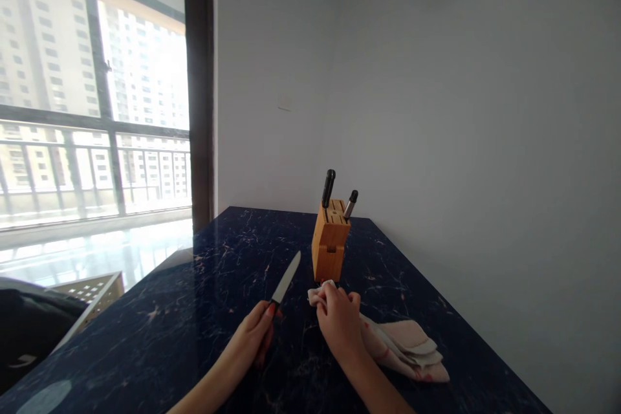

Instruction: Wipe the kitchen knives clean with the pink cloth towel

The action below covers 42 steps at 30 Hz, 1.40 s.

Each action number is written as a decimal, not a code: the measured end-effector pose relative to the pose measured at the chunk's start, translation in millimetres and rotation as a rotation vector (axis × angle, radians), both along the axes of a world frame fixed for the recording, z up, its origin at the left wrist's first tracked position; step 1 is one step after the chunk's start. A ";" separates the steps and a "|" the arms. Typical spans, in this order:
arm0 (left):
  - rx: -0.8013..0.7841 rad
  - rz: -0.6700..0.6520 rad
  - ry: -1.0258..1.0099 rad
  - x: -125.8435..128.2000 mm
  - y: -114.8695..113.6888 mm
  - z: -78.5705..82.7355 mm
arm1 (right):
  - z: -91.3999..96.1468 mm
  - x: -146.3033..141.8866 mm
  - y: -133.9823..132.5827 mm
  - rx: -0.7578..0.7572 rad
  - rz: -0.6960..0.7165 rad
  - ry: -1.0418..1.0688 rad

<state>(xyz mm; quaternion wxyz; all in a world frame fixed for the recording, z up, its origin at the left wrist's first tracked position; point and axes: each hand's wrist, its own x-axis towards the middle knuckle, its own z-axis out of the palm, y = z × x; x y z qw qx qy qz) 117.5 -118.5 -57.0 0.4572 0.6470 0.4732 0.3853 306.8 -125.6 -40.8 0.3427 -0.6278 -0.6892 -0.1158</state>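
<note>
My left hand (261, 330) is wrapped round the black handle of a kitchen knife (287, 277), whose bare blade points up and away over the table. A pinkish-white cloth (405, 346) with red marks is bunched in the closed fingers of my right hand (338, 318). The rest of that cloth trails to the right and lies folded on the table. Just beyond my right hand stands a wooden knife block (330, 246). Two handles stick up from its slots: a black one (328, 187) and a black-and-silver one (351, 204). Knife and cloth are apart.
The dark blue marbled table (233, 272) runs back toward a grey wall (460, 110). On the left, beside the table, is a light chair with a perforated back (97, 294) and a dark item (33, 323) on it. Large windows (140, 77) fill the left side.
</note>
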 end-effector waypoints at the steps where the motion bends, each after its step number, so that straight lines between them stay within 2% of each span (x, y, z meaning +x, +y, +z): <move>1: -0.046 0.015 -0.104 0.1 0.9 1.4 | 0.5 -2.7 -1.3 0.001 0.021 0.011; 5: -0.061 0.071 -0.412 -4.6 1.2 12.2 | 5.0 -13.7 -9.3 -0.002 0.104 0.063; 9: -0.110 0.101 -0.514 -8.4 -0.4 19.5 | 8.6 -22.0 -16.4 -0.005 0.208 0.063; 12: -0.145 0.080 -0.606 -7.4 -0.2 18.3 | 8.7 -21.5 -15.9 -0.021 0.253 0.033; 14: -0.159 0.116 -0.640 -6.9 0.9 15.9 | 8.4 -18.9 -14.0 -0.027 0.245 0.040; 17: -0.207 0.172 -0.671 -8.0 3.4 12.9 | 9.0 -16.6 -13.4 -0.030 0.235 0.070; 21: -0.256 0.192 -0.692 -10.0 6.2 9.7 | 11.7 -21.4 -18.9 -0.044 0.319 0.056; 26: -0.266 0.122 -0.669 -5.4 2.7 8.6 | 12.3 -27.2 -23.2 -0.097 0.408 -0.027; 33: -0.287 0.039 -0.597 -0.6 -4.4 17.3 | 11.0 -24.1 -20.7 -0.126 0.388 -0.156; 39: -0.260 -0.044 -0.625 -7.9 -1.2 22.2 | 11.9 -19.4 -17.0 -0.114 0.368 -0.115; 42: -0.189 0.035 -0.556 -12.4 0.3 22.8 | 7.0 -16.7 -12.1 -0.115 0.322 -0.065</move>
